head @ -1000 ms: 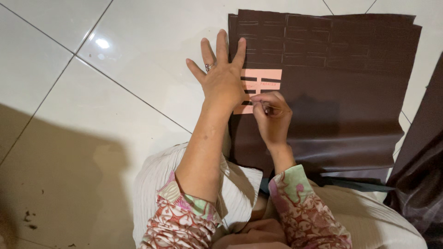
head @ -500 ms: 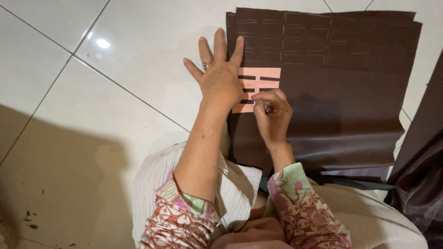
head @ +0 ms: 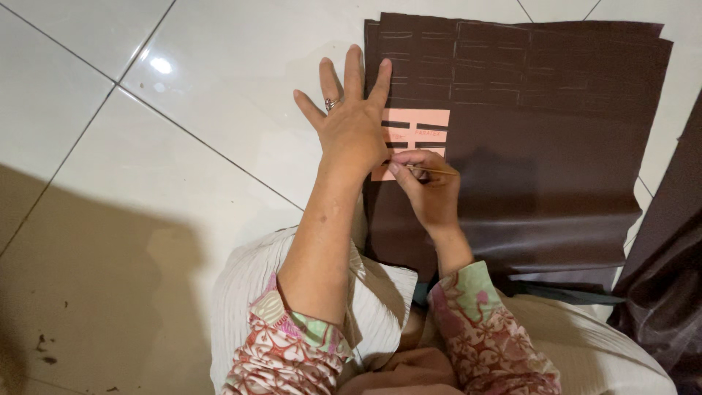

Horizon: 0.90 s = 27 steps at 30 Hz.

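Left hand lies flat, fingers spread, pinning the thin, light pink template near the brown fabric's left edge; right hand pinches a marking stick.

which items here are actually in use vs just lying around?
In use:
left hand pressing flat on the pink slotted template
right hand holding a thin marking tool
dark brown sheet under the template

Lying about:
more dark fabric at the right edge
white tiled floor
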Available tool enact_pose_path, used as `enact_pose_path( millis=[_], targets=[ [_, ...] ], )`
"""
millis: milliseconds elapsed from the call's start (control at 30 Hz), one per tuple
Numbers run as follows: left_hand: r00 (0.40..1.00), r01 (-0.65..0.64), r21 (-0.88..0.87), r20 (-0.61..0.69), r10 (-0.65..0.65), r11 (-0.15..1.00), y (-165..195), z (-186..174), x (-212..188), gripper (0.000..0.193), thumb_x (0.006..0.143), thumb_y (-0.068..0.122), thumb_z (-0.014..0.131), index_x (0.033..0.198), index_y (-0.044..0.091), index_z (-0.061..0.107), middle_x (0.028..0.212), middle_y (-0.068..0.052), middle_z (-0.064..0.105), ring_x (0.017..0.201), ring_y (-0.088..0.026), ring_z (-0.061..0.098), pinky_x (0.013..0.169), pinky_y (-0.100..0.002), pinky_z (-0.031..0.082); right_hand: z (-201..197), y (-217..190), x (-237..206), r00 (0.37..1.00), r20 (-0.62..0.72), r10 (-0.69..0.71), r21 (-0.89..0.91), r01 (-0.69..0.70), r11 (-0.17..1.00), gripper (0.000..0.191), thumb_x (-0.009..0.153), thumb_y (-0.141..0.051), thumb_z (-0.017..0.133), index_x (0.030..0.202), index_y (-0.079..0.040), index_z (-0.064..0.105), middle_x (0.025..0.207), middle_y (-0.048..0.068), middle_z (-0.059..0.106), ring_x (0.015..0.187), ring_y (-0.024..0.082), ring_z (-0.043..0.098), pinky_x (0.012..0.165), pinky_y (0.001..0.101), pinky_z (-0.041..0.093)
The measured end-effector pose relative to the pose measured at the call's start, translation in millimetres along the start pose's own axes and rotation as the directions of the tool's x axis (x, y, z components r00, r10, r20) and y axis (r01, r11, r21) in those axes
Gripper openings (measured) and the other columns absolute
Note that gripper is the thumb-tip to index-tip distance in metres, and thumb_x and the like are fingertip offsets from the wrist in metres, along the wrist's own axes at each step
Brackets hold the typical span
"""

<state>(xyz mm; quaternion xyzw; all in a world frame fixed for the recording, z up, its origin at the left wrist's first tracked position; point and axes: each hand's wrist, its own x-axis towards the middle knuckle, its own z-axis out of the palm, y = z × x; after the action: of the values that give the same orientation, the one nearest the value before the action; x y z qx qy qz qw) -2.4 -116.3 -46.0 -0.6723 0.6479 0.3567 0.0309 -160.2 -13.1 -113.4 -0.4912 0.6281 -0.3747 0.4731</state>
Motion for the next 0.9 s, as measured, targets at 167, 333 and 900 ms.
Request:
enact_pose_path(
  millis=[167, 333, 900],
  targets=[
    [0.995, 0.007, 0.04, 0.103, -0.011, 0.999, 1.0, -6.9, -3.5, 0.14, 0.045, 0.011, 0.095, 0.162, 0.032, 0.02, 0.17, -0.01, -0.007, 0.153, -0.044, -0.012, 0.112, -0.081, 0.002, 2.3, -6.3, -1.0, 0.99, 0.0, -0.142, -0.172, 0.14, 0.975, 0.013, 0.089, -0.003, 0.081, 0.101, -0.007, 0.076, 0.092, -0.001, 0.068, 0.079, 0.007, 0.053, 0.072, 0.0211, 0.046],
    [0.993, 0.014, 0.067, 0.113, -0.021, 0.998, 2.8, -9.1, -4.4, 0.144, 0.043, 0.009, 0.095, 0.162, 0.032, 0.016, 0.17, -0.01, -0.01, 0.153, -0.045, -0.013, 0.114, -0.079, 0.002, 4.4, -9.1, 1.0, 0.988, 0.017, -0.155, -0.183, 0.156, 0.971, 0.013, 0.089, -0.004, 0.08, 0.101, -0.008, 0.075, 0.092, 0.0, 0.07, 0.079, 0.007, 0.057, 0.072, 0.022, 0.048],
    [0.988, 0.049, 0.051, 0.143, -0.056, 0.997, 0.7, -4.7, -0.9, 0.138, 0.054, 0.02, 0.096, 0.163, 0.031, 0.012, 0.171, -0.008, -0.013, 0.154, -0.042, -0.015, 0.114, -0.08, -0.001, 2.2, -5.7, 1.4, 0.968, -0.009, -0.253, -0.022, 0.252, 0.967, 0.02, 0.087, 0.015, 0.063, 0.095, -0.003, 0.068, 0.101, 0.003, 0.063, 0.083, 0.007, 0.056, 0.073, 0.0215, 0.047]
  ],
)
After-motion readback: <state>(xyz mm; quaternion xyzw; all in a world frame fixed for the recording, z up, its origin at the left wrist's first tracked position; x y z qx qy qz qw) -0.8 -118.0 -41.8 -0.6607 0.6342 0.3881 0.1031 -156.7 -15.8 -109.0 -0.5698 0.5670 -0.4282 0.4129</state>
